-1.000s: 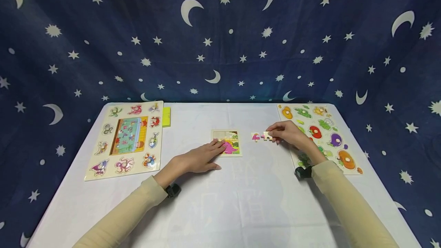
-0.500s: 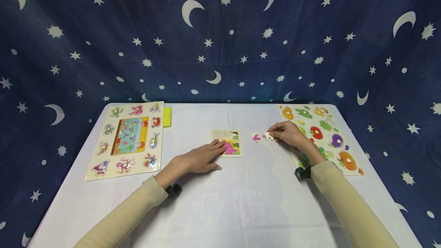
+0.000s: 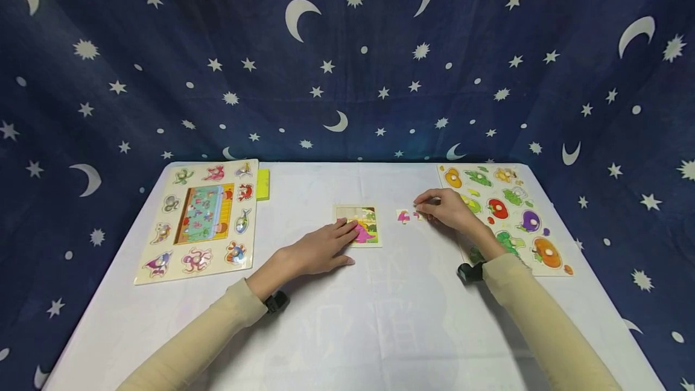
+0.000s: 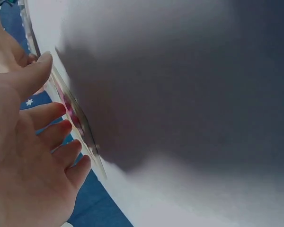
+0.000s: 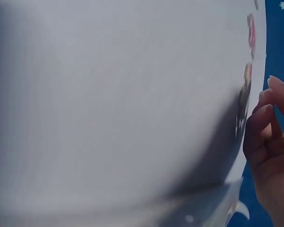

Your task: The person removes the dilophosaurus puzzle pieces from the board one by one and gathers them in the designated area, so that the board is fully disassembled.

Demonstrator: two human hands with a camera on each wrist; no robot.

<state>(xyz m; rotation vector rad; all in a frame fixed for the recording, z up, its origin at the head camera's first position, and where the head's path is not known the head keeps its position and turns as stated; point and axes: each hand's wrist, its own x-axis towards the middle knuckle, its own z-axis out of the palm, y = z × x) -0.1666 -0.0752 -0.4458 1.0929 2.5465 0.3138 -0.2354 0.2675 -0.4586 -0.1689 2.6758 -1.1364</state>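
My left hand (image 3: 320, 250) rests straight fingers on the left part of a small square jigsaw puzzle (image 3: 370, 236) in a wooden frame, with a pink animal pictured on it. The left wrist view has the puzzle edge-on (image 4: 80, 125) beside those fingertips. To the right on the table lie loose jigsaw pieces: a pink and white one (image 3: 403, 216) and another with pink (image 3: 417, 215), partly covered. Over them hovers my right hand (image 3: 447, 209), fingers loosely bent. In the right wrist view, no piece shows between its fingertips, and a shaded piece (image 5: 242, 106) lies below.
A sea-animal peg board (image 3: 250, 252) lies at the left, beside a yellow block (image 3: 263, 184). At the right, a fruit and vegetable peg board (image 3: 513, 210) sits partly under my right forearm. A dark star-patterned curtain (image 3: 347, 77) hangs behind the white table (image 3: 369, 318).
My right hand has shifted slightly left and up from the white jigsaw piece it was pinching, now over the pieces. My left hand has slid a little to the right on the puzzle.
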